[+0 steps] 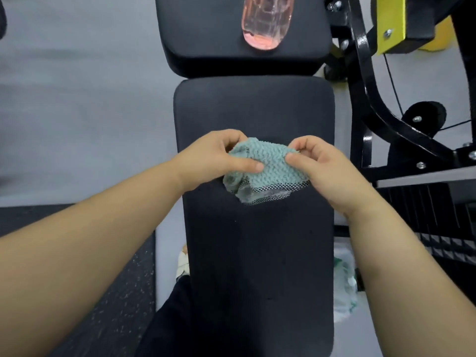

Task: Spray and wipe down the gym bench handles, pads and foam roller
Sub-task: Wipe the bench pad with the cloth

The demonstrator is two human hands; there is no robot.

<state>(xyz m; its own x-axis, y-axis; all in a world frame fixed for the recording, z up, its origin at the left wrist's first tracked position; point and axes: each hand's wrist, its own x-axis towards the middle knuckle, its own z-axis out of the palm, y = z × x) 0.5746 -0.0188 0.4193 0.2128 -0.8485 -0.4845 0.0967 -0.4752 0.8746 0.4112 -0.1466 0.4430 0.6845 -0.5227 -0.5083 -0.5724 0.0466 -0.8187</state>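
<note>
Both hands' [219,157] [327,166] grips pinch the bunched cloth [265,173], stretched left-right above the pad [257,253].

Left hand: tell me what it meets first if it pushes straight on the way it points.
The left hand grips the cloth; beyond it, probably the right hand, though depth is unclear.

The long pad [257,253] ran away from the person. Just beyond its far end sat the short pad [206,34], and on that pad lay the bottle [265,24]. Over the long pad's far half was the cloth [268,171], with the left hand [216,158] pinching its left side and the right hand [327,171] pinching its right side. To the right of the long pad stood the machine frame [373,106]. A bag [345,284] lay on the floor [77,99] just beside the long pad's right edge, towards its near end. A shoe [183,264] showed at its left edge.
</note>
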